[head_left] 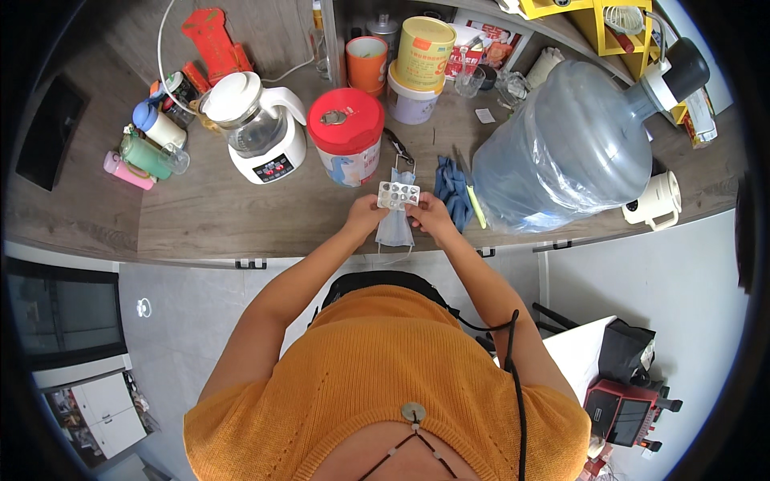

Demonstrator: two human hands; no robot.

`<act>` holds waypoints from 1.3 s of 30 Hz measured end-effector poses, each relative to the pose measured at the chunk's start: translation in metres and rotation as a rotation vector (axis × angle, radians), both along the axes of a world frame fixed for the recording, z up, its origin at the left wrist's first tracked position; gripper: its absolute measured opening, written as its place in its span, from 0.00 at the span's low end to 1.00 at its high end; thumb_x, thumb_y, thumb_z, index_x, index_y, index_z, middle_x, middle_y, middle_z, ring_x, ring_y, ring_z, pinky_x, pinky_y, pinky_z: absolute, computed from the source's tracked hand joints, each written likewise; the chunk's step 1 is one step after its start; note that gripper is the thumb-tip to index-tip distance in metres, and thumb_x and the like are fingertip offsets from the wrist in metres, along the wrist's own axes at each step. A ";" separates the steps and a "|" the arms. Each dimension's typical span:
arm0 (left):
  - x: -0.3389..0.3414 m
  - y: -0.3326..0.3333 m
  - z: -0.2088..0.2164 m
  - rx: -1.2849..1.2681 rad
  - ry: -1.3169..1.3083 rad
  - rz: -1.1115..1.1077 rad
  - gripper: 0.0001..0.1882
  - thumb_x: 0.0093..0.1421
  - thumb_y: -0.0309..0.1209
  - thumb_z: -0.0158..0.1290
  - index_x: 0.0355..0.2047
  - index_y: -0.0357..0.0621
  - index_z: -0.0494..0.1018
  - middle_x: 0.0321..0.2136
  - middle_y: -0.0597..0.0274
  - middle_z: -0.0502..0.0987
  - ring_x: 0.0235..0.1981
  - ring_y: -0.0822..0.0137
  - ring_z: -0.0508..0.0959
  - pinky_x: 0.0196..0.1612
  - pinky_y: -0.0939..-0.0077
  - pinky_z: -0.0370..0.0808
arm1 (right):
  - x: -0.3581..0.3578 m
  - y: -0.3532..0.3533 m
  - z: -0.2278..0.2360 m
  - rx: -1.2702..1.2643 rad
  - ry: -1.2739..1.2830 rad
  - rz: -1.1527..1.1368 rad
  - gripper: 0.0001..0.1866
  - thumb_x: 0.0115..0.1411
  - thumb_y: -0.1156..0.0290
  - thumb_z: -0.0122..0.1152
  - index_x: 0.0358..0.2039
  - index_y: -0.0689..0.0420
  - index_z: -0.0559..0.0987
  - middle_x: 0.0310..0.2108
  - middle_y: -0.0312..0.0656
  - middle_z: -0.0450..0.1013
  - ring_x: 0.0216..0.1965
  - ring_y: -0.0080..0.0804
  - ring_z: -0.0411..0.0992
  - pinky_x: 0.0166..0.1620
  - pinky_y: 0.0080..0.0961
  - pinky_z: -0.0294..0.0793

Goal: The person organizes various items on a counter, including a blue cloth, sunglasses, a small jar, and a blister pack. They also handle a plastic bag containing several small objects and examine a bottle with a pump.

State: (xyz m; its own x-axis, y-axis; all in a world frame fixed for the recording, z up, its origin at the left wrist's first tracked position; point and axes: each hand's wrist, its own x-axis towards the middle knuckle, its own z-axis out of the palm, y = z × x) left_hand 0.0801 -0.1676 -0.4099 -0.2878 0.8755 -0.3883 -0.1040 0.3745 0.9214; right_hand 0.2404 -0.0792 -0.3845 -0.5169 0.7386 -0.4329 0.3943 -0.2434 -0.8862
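Both my hands hold a small white blister pack (399,195) with rows of pockets, some of them dark. My left hand (366,215) pinches its left end, and my right hand (431,216) grips its lower right corner. Under the pack a pale blue face mask (394,231) lies on the wooden counter (208,220), its loops trailing toward the front edge. To the right of my right hand is a bunched dark blue cloth or glove (454,192). Beside that lies a knife (477,207) with a yellow-green handle. What the pockets contain is too small to tell.
A red-lidded canister (346,136) stands just beyond my left hand, with a glass kettle (261,128) farther left. On the right, a large water bottle (561,152) in plastic wrap takes up much space. Stacked tubs (421,72) are at the back; a cream jug (656,199) stands far right.
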 end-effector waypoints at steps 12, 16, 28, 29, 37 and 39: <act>-0.029 -0.034 -0.006 0.022 -0.061 0.069 0.06 0.53 0.24 0.51 0.33 0.41 0.72 0.25 0.68 0.72 0.26 0.78 0.70 0.27 0.83 0.66 | -0.005 0.040 0.007 0.256 0.020 0.078 0.11 0.57 0.65 0.56 0.35 0.58 0.77 0.25 0.38 0.76 0.23 0.28 0.73 0.25 0.23 0.72; -0.027 -0.035 -0.003 -0.039 -0.070 0.103 0.06 0.53 0.22 0.52 0.33 0.40 0.72 0.25 0.68 0.72 0.26 0.77 0.71 0.28 0.82 0.67 | -0.040 0.059 0.020 0.668 -0.304 0.132 0.13 0.53 0.60 0.60 0.34 0.55 0.76 0.33 0.50 0.76 0.36 0.48 0.75 0.40 0.38 0.73; -0.032 -0.042 -0.023 0.060 0.071 0.112 0.06 0.53 0.23 0.52 0.33 0.37 0.72 0.24 0.66 0.74 0.26 0.76 0.71 0.30 0.80 0.69 | -0.065 0.078 -0.002 0.766 -0.705 0.209 0.18 0.50 0.56 0.59 0.36 0.55 0.76 0.33 0.49 0.76 0.38 0.45 0.75 0.41 0.38 0.73; -0.034 -0.043 -0.028 0.075 0.139 0.109 0.07 0.52 0.24 0.52 0.32 0.37 0.73 0.22 0.65 0.74 0.24 0.76 0.72 0.28 0.79 0.69 | -0.062 0.083 -0.006 0.758 -0.682 0.179 0.17 0.51 0.58 0.59 0.36 0.56 0.76 0.32 0.50 0.76 0.36 0.44 0.76 0.39 0.37 0.74; -0.037 -0.042 -0.007 0.130 0.576 0.033 0.08 0.52 0.28 0.54 0.32 0.37 0.73 0.22 0.55 0.75 0.23 0.65 0.74 0.29 0.72 0.70 | -0.007 0.075 0.017 0.144 0.168 -0.108 0.08 0.61 0.68 0.53 0.34 0.59 0.74 0.23 0.37 0.73 0.18 0.17 0.65 0.20 0.15 0.63; -0.034 -0.039 0.000 0.155 0.621 0.012 0.09 0.52 0.28 0.54 0.32 0.37 0.73 0.23 0.52 0.75 0.23 0.61 0.75 0.29 0.70 0.71 | 0.007 0.064 0.040 0.073 0.282 -0.128 0.08 0.62 0.68 0.52 0.33 0.59 0.74 0.23 0.34 0.71 0.19 0.15 0.65 0.19 0.14 0.62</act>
